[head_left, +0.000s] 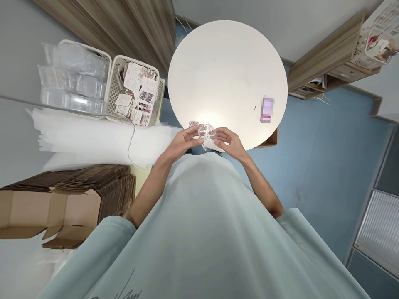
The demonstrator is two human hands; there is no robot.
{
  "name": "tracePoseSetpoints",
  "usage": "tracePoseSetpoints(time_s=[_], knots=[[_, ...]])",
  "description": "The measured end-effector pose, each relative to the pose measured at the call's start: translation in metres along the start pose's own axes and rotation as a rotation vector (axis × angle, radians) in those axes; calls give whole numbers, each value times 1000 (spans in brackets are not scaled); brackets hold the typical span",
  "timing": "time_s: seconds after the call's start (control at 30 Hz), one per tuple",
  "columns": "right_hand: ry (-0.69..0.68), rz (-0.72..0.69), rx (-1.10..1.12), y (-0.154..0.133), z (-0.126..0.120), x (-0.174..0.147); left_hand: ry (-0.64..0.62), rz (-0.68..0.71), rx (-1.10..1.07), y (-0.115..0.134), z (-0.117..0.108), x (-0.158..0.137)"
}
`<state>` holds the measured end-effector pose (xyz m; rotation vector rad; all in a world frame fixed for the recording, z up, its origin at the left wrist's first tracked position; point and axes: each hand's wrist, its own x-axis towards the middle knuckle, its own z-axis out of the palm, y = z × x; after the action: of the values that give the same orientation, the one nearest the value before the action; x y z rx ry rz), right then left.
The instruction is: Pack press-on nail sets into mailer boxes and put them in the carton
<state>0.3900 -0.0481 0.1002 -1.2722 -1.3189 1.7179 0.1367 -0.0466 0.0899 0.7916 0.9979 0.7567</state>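
Note:
Between both hands, over the near edge of the round white table [227, 62], is a small clear plastic box [205, 133] that looks unfolded. My left hand [183, 143] grips its left side, thumb below and fingers above. On its right side my right hand [229, 142] pinches the clear plastic with thumb and fingertips. Just beyond my left fingers, a small card of pinkish nail tips [193, 123] lies at the table's edge, partly covered by that hand. Whether anything sits inside the box is too small to tell.
A blurred phone-like item [267, 109] lies right on the table. At left stand a basket [111, 89] of cards and nail sets, a basket of clear plastic packs [75, 79], white foam sheets [93, 141] and flattened cardboard boxes [115, 187]. Wooden cabinets [327, 54] stand at right.

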Motion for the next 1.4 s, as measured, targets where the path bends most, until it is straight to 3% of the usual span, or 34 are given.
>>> tracePoseSetpoints(time_s=[0.43,0.73,1.1,1.4], knots=[[70,-116,-28,23,-4,-3,16,-25,-11,1,6,-4],[314,-84,1,38,-12,17,18,-54,101,-2,9,-2],[179,-29,-27,28,-21,38,102,10,99,-3,10,8],[72,-2,-64,36,12,64,166,-16,45,-6,-18,-9]])
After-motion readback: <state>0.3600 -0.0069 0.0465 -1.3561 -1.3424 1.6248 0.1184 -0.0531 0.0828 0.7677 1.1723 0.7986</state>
